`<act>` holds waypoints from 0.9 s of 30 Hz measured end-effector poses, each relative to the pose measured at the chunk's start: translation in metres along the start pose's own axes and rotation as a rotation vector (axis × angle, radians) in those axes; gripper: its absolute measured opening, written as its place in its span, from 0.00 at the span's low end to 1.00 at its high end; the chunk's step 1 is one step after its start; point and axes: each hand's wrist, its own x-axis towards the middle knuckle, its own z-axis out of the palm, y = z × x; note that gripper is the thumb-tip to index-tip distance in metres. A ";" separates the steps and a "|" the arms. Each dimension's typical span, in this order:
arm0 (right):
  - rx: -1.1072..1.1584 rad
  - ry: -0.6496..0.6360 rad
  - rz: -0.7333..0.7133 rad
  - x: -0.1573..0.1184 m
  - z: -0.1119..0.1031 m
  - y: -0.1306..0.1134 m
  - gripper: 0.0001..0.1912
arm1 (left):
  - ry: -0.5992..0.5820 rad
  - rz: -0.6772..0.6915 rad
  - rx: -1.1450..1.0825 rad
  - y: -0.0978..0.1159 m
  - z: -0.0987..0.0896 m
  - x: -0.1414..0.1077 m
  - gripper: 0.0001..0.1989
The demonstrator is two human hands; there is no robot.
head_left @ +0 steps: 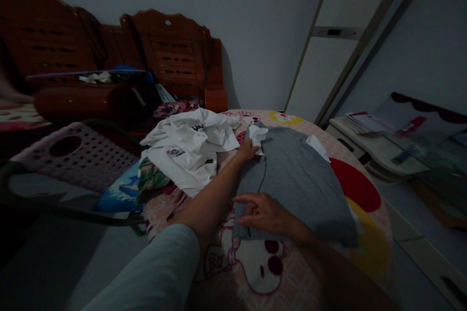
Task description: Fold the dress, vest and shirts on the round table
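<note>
We see dark lettering on the white clothes and letter-like marks on the tablecloth; we can read neither surely.

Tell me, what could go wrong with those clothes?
The left hand is at the gray garment, so a tug might wrinkle it. The left arm runs close by the white clothes and could drag them. The green cloth lies at the table's edge and might slip off.

Wooden bench — glossy, pink woven chair
</note>
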 end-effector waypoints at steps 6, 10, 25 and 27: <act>-0.342 0.104 -0.035 0.000 0.010 0.006 0.24 | 0.104 -0.177 -0.469 -0.009 0.010 0.006 0.12; -0.342 0.160 0.007 0.001 0.016 0.003 0.23 | 0.152 -0.243 -0.767 -0.012 0.014 0.008 0.16; -0.425 0.588 -0.017 0.013 0.008 0.031 0.23 | 0.227 -0.235 -1.006 -0.001 0.006 0.003 0.15; -0.335 0.633 -0.017 0.018 0.005 0.029 0.23 | 0.268 -0.182 -1.008 -0.001 0.004 0.002 0.16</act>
